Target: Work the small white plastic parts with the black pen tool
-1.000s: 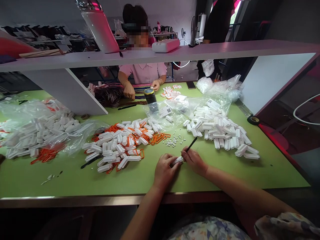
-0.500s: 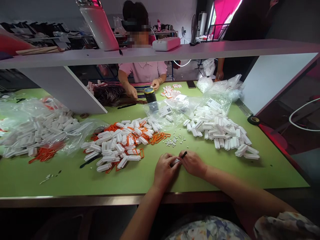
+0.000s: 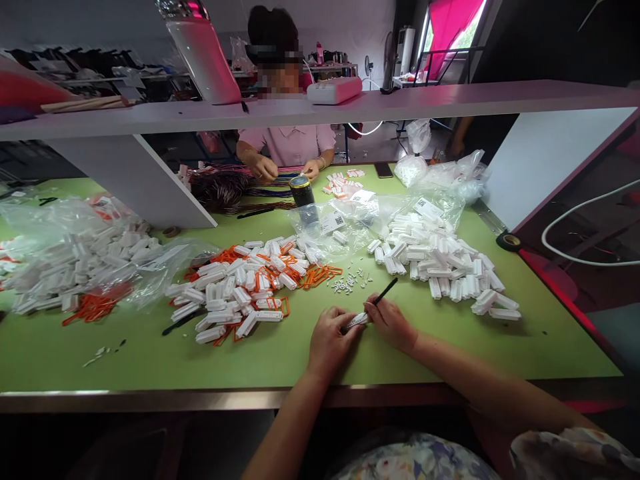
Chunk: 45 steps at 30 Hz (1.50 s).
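Lower centre: your left hand (image 3: 329,339) pinches a white connector (image 3: 357,321), long axis rising rightward; your right hand (image 3: 393,325) grips a black tool (image 3: 385,291).

Nearer you than the black can (image 3: 301,190), your left hand (image 3: 329,339) covers one end of the white housing (image 3: 357,321), and you can't make out exactly where the tip of the black tool (image 3: 387,289) in your right hand (image 3: 395,325) meets it. The can's own base shows only dimly through the clear bag (image 3: 361,233). Just on your side of it, the loose white bits (image 3: 345,285) are too small to tell their shape. Beyond it, the shelf (image 3: 270,115) hides part of the person opposite (image 3: 295,143); farther left of it, the bottle (image 3: 203,57) is cut by the top edge.
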{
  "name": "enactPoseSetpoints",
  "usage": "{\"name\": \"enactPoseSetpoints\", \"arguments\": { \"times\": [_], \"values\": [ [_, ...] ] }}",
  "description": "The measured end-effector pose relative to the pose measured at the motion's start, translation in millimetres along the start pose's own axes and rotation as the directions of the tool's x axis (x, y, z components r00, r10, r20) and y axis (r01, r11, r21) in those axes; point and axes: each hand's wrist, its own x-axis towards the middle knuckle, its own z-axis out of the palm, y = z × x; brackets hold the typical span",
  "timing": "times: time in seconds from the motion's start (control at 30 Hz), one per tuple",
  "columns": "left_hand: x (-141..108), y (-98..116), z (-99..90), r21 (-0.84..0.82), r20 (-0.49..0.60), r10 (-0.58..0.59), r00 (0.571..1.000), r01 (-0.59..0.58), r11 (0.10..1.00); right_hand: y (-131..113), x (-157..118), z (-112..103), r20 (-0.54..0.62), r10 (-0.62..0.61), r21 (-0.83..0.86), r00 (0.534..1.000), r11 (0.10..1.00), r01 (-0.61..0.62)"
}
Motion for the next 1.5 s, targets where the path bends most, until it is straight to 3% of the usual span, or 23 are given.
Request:
{"name": "enactPoseSetpoints", "arguments": {
  "times": [0.23,0.4,0.63,0.87,1.2,1.4,1.5],
  "values": [
    [-0.4,-0.8,0.7,-0.015,-0.007,0.003,1.0,-0.003,1.0,1.5,-2.0,-1.6,-0.001,-0.036,-0.075,0.999,0.997,0.035],
    [0.4,1.9,-1.3,-0.003,-0.013,0.004,1.0,-0.004,1.0,5.2,-3.2,2.1,-0.007,-0.125,-0.195,0.992,0.973,0.121],
    [1.2,0.1,-1.1,0.007,-0.009,0.018,1.0,-0.018,1.0,4.9,0.6,8.3,0.156,-0.209,-0.366,0.965,0.895,0.253],
    [0.5,2.3,-1.6,0.003,-0.002,0.006,1.0,-0.006,1.0,0.5,-1.5,0.0,0.111,-0.213,-0.243,0.971,0.941,0.234],
    [0.9,4.2,-1.7,0.015,0.001,-0.004,1.0,0.004,1.0,-8.1,7.1,-7.6,0.124,-0.216,-0.194,0.969,0.952,0.237],
    [0.8,4.0,-0.8,0.016,0.0,-0.005,1.0,0.005,1.0,-17.4,11.8,-15.2,0.176,-0.148,-0.202,0.973,0.962,0.182],
    [1.0,4.5,-0.7,0.018,-0.013,0.0,1.0,0.0,1.0,-17.8,13.6,-17.8,0.166,-0.053,-0.148,0.985,0.986,0.078]
  ]
}}
